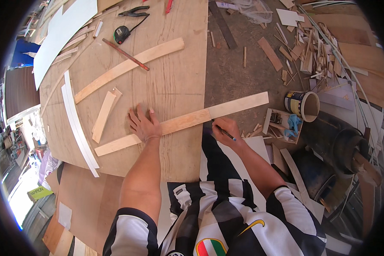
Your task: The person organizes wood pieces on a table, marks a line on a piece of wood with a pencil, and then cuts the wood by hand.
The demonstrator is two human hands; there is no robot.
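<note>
A long, pale wooden strip (185,122) lies across the plywood tabletop (170,160), its right end reaching past the table's edge. That end looks lighter, with a line across the strip where the tone changes. My left hand (144,124) rests on the strip with fingers spread over the plywood. Just beyond the table's edge, my right hand (226,131) grips a dark pen (228,135) with a blue end, close to the strip's near side by that line. The pen's tip is hard to make out.
On the tabletop lie another long strip (111,75), a reddish-brown stick (126,54) across it, short joined wood pieces (103,116), white strips (78,123), a tape measure (121,34) and pliers (133,12). Right of it stand a bucket (309,106), a scrap box (281,124) and wood offcuts (305,59).
</note>
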